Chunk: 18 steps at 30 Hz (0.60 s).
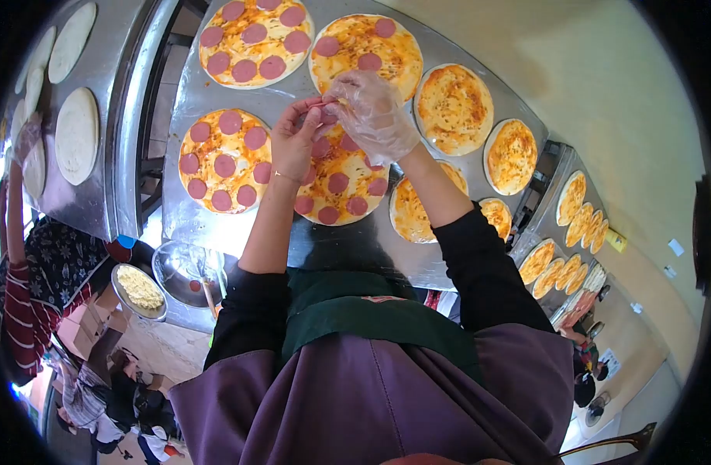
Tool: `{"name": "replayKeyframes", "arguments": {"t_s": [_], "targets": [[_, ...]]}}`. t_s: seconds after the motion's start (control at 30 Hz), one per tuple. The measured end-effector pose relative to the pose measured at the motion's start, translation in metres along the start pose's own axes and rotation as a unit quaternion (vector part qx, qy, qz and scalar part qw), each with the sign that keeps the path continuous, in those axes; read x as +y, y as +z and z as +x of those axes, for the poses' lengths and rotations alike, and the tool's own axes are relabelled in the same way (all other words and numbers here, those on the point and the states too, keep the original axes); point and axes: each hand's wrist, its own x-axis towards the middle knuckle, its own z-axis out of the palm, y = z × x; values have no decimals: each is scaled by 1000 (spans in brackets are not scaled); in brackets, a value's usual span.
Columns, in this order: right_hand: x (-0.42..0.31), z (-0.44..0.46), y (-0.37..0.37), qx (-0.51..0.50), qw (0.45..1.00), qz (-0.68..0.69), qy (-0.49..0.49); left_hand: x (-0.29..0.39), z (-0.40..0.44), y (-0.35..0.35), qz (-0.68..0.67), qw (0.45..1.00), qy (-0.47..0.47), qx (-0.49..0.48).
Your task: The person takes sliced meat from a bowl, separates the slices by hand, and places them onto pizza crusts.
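Note:
My bare left hand (pixel 296 143), with a thin bracelet at its wrist, is closed in a pinch on pink sausage slices. My right hand (pixel 377 120), in a clear plastic glove, meets it fingertip to fingertip and pinches at the same slices, partly hidden by the glove. Both hands hover over a pizza (pixel 337 186) topped with sausage rounds. Just beyond them lies a pizza (pixel 386 46) with a few rounds at its far side. Two more topped pizzas, one at the far left (pixel 251 39) and one nearer (pixel 223 167), lie to the left.
Pizzas without sausage (pixel 454 108) lie on the right of the metal table (pixel 324 246), with more on a farther counter (pixel 553 225). Pale dough rounds (pixel 77 136) lie on the left table by another person's arm. A bowl of grated cheese (pixel 140 288) and a metal bowl (pixel 181 267) stand lower left.

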Motion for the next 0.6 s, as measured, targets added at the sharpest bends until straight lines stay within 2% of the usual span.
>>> {"name": "replayKeyframes", "arguments": {"t_s": [0.07,0.17,0.23,0.27,0.33,0.37,0.43,0.47,0.5,0.57,0.6], "targets": [[-1,-8,-4,21,1000,-1,2,-3,0,3,-29,999,-23,1],[3,-22,-14,71,995,58,47,-9,-1,7,-16,1000,-10,9],[6,-27,-30,66,986,22,153,-13,-2,7,7,998,55,14],[14,-32,-34,68,985,20,155,-13,-2,7,8,998,54,11],[40,-39,-36,93,956,37,277,-13,-3,7,22,999,34,15],[48,-39,-39,95,955,37,278,-13,-3,8,24,999,34,13],[62,-40,-43,85,948,-34,304,-14,-4,10,52,998,34,0],[62,-36,-49,39,940,-63,334,-14,-6,12,53,998,34,-1],[68,-37,-49,39,939,-63,334,-14,-8,14,62,997,38,2],[83,-40,-43,-13,929,-191,316,-16,-10,17,73,996,44,4],[89,-43,-39,-13,929,-190,317,-18,-10,18,60,997,48,-4]]}}
